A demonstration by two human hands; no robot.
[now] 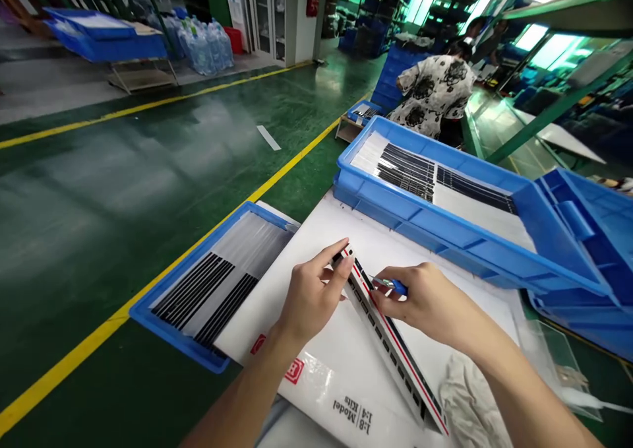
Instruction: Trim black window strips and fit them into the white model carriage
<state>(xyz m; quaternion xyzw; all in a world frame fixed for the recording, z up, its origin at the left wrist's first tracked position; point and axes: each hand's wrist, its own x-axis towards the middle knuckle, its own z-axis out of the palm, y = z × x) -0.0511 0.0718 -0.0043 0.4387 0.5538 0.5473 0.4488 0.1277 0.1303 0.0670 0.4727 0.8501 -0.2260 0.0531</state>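
A long model train car body, white with a red stripe and rows of dark windows, lies slantwise over the white work surface. My left hand grips its far end between thumb and fingers. In my right hand is a small blue-handled tool with a thin, pale metal tip, perhaps a craft knife. That tip is at the car's side, close to the far end; whether it touches cannot be made out. My right fingers rest beside the red stripe. The near end of the car points toward me.
Behind the work surface stands a blue crate of dark strips. At left, lower down, a blue tray holds similar strips. A crumpled cloth lies by my right forearm. A person in a patterned shirt is farther back.
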